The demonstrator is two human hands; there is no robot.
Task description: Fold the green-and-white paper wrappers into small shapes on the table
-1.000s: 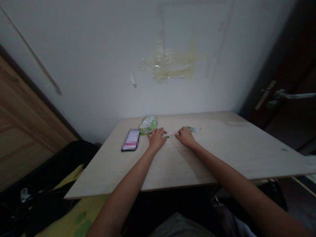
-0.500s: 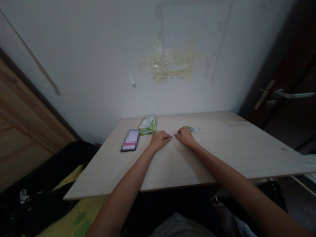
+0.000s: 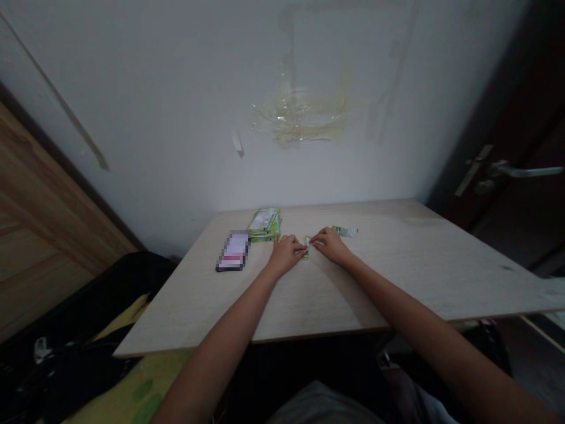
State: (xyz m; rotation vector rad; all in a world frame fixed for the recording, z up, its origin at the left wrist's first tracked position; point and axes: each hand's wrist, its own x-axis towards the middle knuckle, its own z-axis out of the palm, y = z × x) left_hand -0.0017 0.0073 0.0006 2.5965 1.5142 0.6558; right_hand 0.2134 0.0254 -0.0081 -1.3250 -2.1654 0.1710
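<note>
A small green-and-white packet (image 3: 306, 254) is between my hands over the table, turned lengthwise away from me. My left hand (image 3: 285, 253) pinches its left edge with thumb and fingers. Opposite, my right hand (image 3: 332, 245) has its fingertips drawn together at the packet's upper right edge. Just beyond the right hand lies a second green-and-white packet (image 3: 346, 231). A stack of similar packets (image 3: 265, 222) sits behind and left of my left hand. The print on the packets is too small to read.
A phone (image 3: 233, 252) with a blurred-out screen lies left of the stack. The pale wooden table (image 3: 388, 277) meets a wall (image 3: 185, 118) with old tape (image 3: 304, 121) on it. A dark door with a metal handle (image 3: 529, 171) stands at the right.
The packet between my hands has turned from lying nearly crosswise, mostly hidden by the fingers, to pointing away from me. Both hands have shifted only slightly.
</note>
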